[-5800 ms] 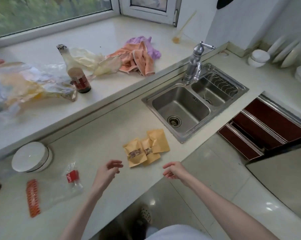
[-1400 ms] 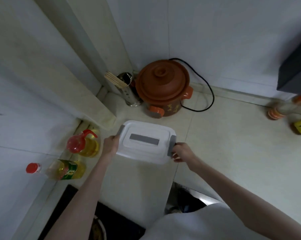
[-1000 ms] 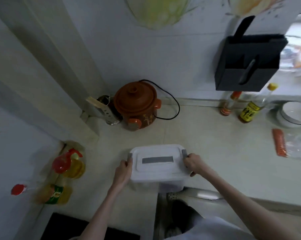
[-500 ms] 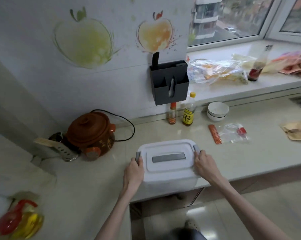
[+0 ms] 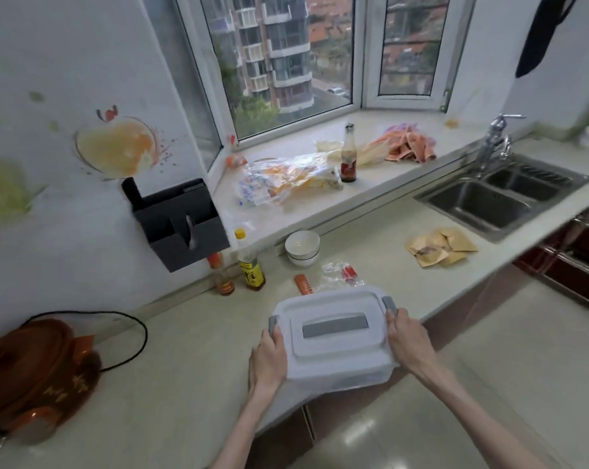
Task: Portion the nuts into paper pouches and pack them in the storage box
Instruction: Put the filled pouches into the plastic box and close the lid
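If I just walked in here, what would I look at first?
Probably the white storage box with its grey handle, gripped at both ends by the left hand and right hand at the counter's near edge. Next, the brown paper pouches lying beside the steel sink, and the big window behind.

My storage box (image 5: pixel 333 336) covers the near end of the plastic bag (image 5: pixel 337 277). The picture's left edge cuts off the clay pot (image 5: pixel 32 370). Pouches (image 5: pixel 438 247) near the sink (image 5: pixel 489 204) blur.
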### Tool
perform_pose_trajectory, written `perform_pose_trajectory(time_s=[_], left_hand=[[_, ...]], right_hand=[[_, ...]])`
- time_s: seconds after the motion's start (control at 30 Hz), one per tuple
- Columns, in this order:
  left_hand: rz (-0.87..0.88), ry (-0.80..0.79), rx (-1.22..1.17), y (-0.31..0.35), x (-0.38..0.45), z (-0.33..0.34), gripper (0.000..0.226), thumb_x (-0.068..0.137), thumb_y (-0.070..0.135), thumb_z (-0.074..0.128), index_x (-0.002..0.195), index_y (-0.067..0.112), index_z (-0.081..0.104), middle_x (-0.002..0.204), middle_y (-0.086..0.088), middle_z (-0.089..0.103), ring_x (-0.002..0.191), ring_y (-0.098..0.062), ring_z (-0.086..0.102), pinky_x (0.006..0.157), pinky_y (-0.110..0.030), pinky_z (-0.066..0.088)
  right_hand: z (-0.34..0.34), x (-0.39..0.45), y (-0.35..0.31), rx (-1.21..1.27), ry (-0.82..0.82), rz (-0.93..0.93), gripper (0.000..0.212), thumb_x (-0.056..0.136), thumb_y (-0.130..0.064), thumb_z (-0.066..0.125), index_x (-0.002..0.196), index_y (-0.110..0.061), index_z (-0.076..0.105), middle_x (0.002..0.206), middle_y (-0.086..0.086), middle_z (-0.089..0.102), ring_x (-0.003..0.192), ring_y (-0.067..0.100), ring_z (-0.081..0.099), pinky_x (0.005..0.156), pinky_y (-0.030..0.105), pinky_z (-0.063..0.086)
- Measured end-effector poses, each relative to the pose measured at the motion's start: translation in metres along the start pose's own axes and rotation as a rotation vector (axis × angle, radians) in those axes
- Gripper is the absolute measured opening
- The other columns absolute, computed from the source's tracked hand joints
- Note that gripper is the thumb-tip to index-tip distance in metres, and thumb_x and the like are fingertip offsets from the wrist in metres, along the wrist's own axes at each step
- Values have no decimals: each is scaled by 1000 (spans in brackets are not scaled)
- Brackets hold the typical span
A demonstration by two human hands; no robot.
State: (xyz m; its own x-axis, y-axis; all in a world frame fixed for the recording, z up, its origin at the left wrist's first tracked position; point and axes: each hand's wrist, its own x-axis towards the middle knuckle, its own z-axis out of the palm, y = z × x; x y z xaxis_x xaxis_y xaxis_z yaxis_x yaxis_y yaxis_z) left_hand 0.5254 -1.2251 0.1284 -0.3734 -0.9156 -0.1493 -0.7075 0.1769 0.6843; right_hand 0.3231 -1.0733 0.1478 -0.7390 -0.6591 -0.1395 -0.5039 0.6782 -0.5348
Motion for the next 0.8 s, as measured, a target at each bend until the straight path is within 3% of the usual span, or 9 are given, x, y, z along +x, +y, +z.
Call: perform_pose_trajectory(time_s=[0.1,0.17,0.3,0.4,0.53,0.6,0.67,0.73,0.8], left_hand=[[16,-29,-27,49,0,42,43,103,42,25,105,15,58,104,-16,67,85,-27,61,72,-32,37],[34,-37,-33,77,2,67,40,103,42,24,96,17,55,97,-13,66,72,-18,54,70,-32,38],[62,-81,-93,121,0,122,49,103,47,21,111,15,58,99,-15,69,86,-29,64,75,-39,49],[45,-132,-125,142,-9,151,55,101,52,19,116,15,57,101,-12,68,90,-27,64,83,-42,54],[59,-155,-88,164,-9,176,55,102,49,18,134,20,52,118,-10,65,102,-26,60,82,-34,41],[77,-163,-81,174,-6,187,52,103,48,19,136,22,50,118,-5,63,98,-20,56,82,-31,35],[75,-178,-92,184,-1,198,48,103,47,19,122,22,56,111,0,62,90,-12,54,81,-31,36],[57,-203,-122,192,5,210,45,103,45,19,106,22,58,105,-2,63,91,-16,56,79,-33,38],[61,-205,-126,202,13,221,45,104,43,19,104,21,59,101,-4,62,95,-22,57,79,-34,38]], right_hand=[[-32,23,49,-82,21,45,33,102,-22,26,117,-2,48,108,18,56,99,35,56,74,36,37],[-51,38,77,-24,48,83,32,102,-24,27,113,-3,48,97,16,56,96,35,58,70,34,35],[-85,58,134,129,103,129,39,103,-30,27,107,1,51,104,27,61,99,43,59,68,36,33],[-101,66,167,135,117,142,41,103,-33,25,105,-1,51,107,32,62,97,45,58,69,38,34],[-111,74,197,154,113,178,40,103,-32,25,102,-1,51,106,31,62,96,44,59,71,39,39],[-115,78,208,172,126,194,39,103,-31,25,100,-2,51,105,30,63,94,42,60,68,38,36],[-118,83,220,187,137,205,37,103,-30,24,98,-3,49,103,29,63,92,40,59,65,36,32],[-121,92,231,190,142,218,36,103,-31,23,96,-6,48,102,27,63,89,38,59,64,34,31],[-124,102,242,185,163,235,37,104,-31,23,98,-5,49,101,26,64,87,37,60,63,34,30]])
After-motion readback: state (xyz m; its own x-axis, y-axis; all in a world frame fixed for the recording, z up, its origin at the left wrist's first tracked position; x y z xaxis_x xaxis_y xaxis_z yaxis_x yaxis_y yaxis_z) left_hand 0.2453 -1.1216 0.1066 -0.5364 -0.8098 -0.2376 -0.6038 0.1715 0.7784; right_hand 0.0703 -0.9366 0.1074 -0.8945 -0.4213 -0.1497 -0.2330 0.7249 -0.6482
